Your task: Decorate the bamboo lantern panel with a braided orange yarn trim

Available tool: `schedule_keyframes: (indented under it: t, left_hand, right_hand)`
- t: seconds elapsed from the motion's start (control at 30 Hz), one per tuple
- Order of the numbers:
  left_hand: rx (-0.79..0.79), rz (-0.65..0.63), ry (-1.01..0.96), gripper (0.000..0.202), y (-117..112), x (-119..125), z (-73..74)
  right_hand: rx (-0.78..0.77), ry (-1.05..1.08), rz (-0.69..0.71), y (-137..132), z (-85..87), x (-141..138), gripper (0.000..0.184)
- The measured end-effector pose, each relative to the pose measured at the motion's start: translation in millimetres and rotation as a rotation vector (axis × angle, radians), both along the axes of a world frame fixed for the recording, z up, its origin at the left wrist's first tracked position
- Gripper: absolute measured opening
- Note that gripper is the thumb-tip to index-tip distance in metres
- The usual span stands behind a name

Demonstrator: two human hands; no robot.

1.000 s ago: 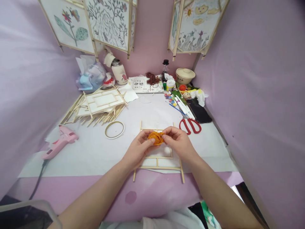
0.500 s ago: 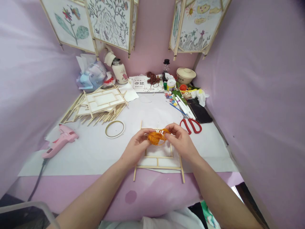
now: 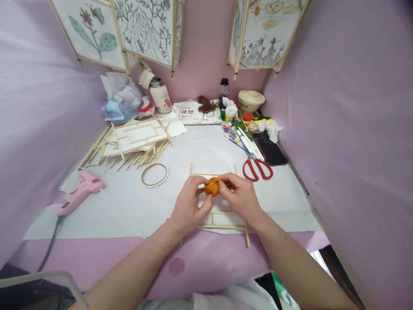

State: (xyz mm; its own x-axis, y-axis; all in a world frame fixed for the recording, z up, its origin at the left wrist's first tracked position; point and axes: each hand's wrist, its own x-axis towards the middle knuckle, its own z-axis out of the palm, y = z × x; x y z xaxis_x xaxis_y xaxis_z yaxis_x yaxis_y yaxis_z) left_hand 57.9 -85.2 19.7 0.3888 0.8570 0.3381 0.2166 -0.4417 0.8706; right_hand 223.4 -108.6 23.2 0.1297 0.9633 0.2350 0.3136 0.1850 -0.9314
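A small orange bundle of yarn [image 3: 213, 187] is held between both hands above the table. My left hand [image 3: 192, 199] pinches its left side with thumb and fingertips. My right hand [image 3: 240, 194] grips the right side, thumb and index finger pressed against the strands. Beneath them lies a wooden stick frame [image 3: 222, 226] backed with white paper, partly covered by my hands and forearms. Red-handled scissors [image 3: 258, 170] rest just beyond my right hand, and a roll of tape [image 3: 155, 175] lies to the left.
A pink glue gun [image 3: 80, 191] with a cord lies at left. Behind it are stacked stick frames [image 3: 138, 137]. Along the back stand a bottle [image 3: 160, 95], a book [image 3: 187, 113] with brown yarn, and a lidded bowl [image 3: 251, 101]. Markers and a phone [image 3: 270, 148] lie right; paper lanterns [image 3: 145, 32] hang above.
The loose orange loops at the right hand are now gathered against the bundle. My left hand has turned and spread its thumb lower, and the hands are closer together.
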Motion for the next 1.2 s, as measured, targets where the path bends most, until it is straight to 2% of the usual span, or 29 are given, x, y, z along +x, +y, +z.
schedule_keyframes:
  t: [0.1, 0.2, 0.37, 0.47, 0.53, 0.7, 0.8, 0.97, 1.1, 1.2]
  left_hand:
    - [-0.056, 0.055, 0.026, 0.035, 0, 0, 0.7]
    - [-0.221, 0.081, -0.072, 0.033, 2, -1, 4.3]
    - [-0.626, -0.03, -0.402, 0.044, 11, -4, 16.0]
    - [-0.841, -0.081, -0.522, 0.036, 16, -8, 19.3]
    - [-0.915, -0.096, -0.576, 0.031, 19, -11, 19.4]
    - [-0.967, -0.138, -0.645, 0.026, 23, -14, 17.8]
    - [-0.96, -0.112, -0.645, 0.025, 24, -14, 18.9]
    - [-0.883, -0.037, -0.618, 0.045, 27, -16, 22.3]
    - [-0.827, -0.02, -0.643, 0.035, 32, -19, 20.6]
    - [-0.822, -0.054, -0.615, 0.036, 37, -27, 20.1]
  right_hand:
    - [-0.013, 0.04, 0.002, 0, -1.5, -1, 0.012]
    - [-0.08, 0.086, -0.031, 3, -1.1, 2, 0.01]
    - [-0.127, 0.153, -0.115, 7, 0.5, 11, 0.009]
    - [-0.11, 0.189, -0.147, 8, 0.6, 14, 0.01]
    - [-0.098, 0.236, -0.153, 8, 0.8, 15, 0.01]
    - [-0.068, 0.279, -0.187, 7, 3.3, 16, 0.009]
    - [-0.029, 0.3, -0.239, 7, 5.5, 16, 0.008]
    - [0.033, 0.335, -0.328, 5, 7.7, 15, 0.008]
    - [0.102, 0.368, -0.388, 5, 5.0, 16, 0.01]
    - [0.135, 0.44, -0.406, 6, 3.4, 18, 0.011]
